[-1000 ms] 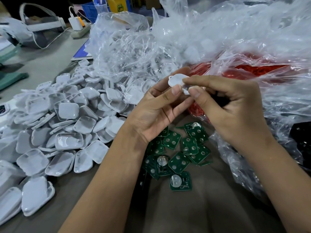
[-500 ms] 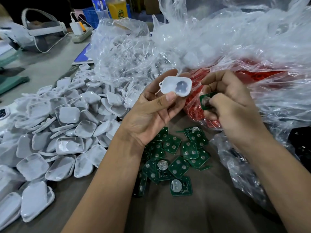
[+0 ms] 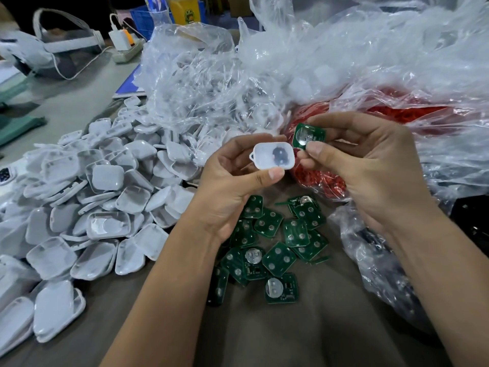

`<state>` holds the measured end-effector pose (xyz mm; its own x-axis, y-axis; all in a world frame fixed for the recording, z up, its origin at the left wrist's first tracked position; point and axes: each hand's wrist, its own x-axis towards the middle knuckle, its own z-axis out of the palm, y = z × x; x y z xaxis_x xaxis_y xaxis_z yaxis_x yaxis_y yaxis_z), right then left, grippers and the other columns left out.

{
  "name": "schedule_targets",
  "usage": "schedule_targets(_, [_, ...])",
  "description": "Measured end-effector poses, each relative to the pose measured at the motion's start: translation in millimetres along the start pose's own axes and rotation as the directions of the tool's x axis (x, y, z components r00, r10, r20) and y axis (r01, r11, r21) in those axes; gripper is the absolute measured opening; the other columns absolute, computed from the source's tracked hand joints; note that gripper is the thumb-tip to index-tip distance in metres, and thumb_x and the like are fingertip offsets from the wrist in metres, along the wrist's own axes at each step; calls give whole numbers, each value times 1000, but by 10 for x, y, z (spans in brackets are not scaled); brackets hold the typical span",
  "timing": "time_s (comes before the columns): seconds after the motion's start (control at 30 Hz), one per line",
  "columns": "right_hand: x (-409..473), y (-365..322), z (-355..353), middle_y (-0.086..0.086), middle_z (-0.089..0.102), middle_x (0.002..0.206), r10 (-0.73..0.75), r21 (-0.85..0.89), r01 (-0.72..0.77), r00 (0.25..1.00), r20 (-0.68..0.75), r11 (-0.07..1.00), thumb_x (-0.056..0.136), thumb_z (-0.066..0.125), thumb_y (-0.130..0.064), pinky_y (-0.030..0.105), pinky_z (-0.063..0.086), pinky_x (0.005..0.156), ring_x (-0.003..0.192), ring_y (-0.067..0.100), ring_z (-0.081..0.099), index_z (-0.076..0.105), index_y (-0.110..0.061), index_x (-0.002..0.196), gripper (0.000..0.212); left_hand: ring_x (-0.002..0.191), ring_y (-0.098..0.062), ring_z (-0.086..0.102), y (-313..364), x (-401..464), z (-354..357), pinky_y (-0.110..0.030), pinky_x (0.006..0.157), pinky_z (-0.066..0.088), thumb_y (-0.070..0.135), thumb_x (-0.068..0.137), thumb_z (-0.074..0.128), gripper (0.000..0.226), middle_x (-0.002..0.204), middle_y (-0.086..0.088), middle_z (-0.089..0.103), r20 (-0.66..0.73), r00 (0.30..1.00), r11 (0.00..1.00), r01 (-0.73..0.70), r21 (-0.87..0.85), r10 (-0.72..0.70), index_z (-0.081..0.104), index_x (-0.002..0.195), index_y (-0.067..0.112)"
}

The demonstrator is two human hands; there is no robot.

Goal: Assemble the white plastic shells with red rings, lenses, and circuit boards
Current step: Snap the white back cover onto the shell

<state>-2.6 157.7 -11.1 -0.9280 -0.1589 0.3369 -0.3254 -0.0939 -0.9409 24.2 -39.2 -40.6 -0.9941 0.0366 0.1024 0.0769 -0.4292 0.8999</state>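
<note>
Up comes the green board since half a second ago: then it sat half hidden in my curled right fingers, and now I have it raised and turned so its round silver disc faces me. My right hand (image 3: 375, 165) pinches this circuit board (image 3: 308, 135) between thumb and fingertips, holding it tilted just beside the far right corner of the shell. My left hand (image 3: 232, 178) has barely shifted; it grips the white shell (image 3: 274, 155) with the thumb pressed under its near edge and the fingers curled behind its far side. A dark round shape shows through the middle of the shell, and a small loop sticks out on its left end. Board and shell are very close, though I cannot tell whether they touch.

Below my hands, on the brown table (image 3: 264, 335), lies a loose heap of green boards (image 3: 275, 239), some showing silver discs, others showing pale dots. To the left spreads a big pile of white shells (image 3: 87, 207), reaching from the near edge toward the far side. Behind my hands, a clear bag of red rings (image 3: 322, 181) sits on the right, and more crumpled clear bags (image 3: 211, 83) rise beyond it. Far left, a white headset (image 3: 53, 54) rests beside a charger (image 3: 120, 39).
</note>
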Motion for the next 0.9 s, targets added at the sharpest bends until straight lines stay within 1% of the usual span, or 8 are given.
schedule_targets(0.07, [2, -17, 0, 16, 77, 89, -28, -18, 27, 999, -23, 999, 83, 82, -8, 30, 63, 69, 77, 28, 78, 76, -9, 111, 28, 105, -23, 72, -3, 15, 6, -30, 77, 60, 0, 64, 84, 51, 115, -11, 76, 5, 1000, 1000, -3, 18, 3, 69, 112, 11])
schedule_targets(0.17, [6, -30, 5, 9, 77, 80, -62, -65, 61, 998, -16, 996, 85, 83, -13, 24, 57, 56, 62, 22, 73, 77, -13, 103, 19, 106, -22, 72, -5, 26, 22, -33, 83, 60, 4, 64, 85, 50, 115, -10, 76, 17, 999, 999, -29, 33, 29, 70, 111, 12])
schedule_targets(0.27, [3, -20, 6, 7, 76, 76, -58, -49, 58, 998, -8, 997, 86, 83, -12, 23, 54, 54, 58, 20, 71, 77, -12, 98, 13, 101, -21, 73, -26, 22, 74, -33, 84, 59, 3, 66, 86, 47, 109, -7, 77, 9, 998, 994, -67, 84, 66, 71, 109, 12])
schedule_targets(0.43, [19, 2, 2, 5, 76, 76, -8, 4, 8, 999, -32, 1000, 90, 76, -1, 21, 51, 55, 61, 16, 67, 79, -10, 98, 13, 93, -23, 75, -93, -11, 238, -33, 64, 64, -3, 72, 87, 43, 106, -8, 78, -56, 990, 974, -114, 194, 127, 70, 108, 14])
schedule_targets(0.53, [8, 13, -2, 8, 75, 71, 6, -50, -10, 998, -70, 999, 89, 79, -3, 22, 49, 50, 56, 17, 65, 77, -5, 95, 7, 97, -28, 76, -124, -9, 302, -42, 72, 64, 0, 71, 90, 45, 106, -10, 78, -111, 977, 955, -149, 255, 182, 69, 110, 8])
schedule_targets(0.6, [-5, 19, 8, 10, 74, 69, 14, -70, -21, 995, -101, 997, 88, 80, -3, 22, 49, 48, 53, 17, 65, 77, -4, 92, 5, 95, -22, 76, -143, -8, 327, -36, 80, 61, -3, 70, 91, 44, 102, -7, 79, -136, 966, 940, -174, 293, 221, 69, 107, 7])
schedule_targets(0.7, [1, 15, 11, 10, 73, 65, 36, -62, -44, 992, -120, 997, 88, 80, -3, 22, 48, 46, 51, 17, 62, 78, -6, 88, 4, 92, -15, 76, -161, -10, 356, -25, 78, 59, -3, 69, 92, 42, 96, -2, 80, -150, 954, 919, -196, 343, 260, 70, 103, 9])
schedule_targets(0.9, [10, 24, 12, 9, 71, 61, 30, -107, -43, 993, -115, 993, 88, 79, -5, 24, 48, 46, 49, 22, 59, 80, -13, 84, 9, 93, -17, 76, -179, -10, 367, -27, 80, 60, -3, 69, 92, 40, 99, -5, 79, -118, 946, 897, -239, 372, 301, 73, 102, 11])
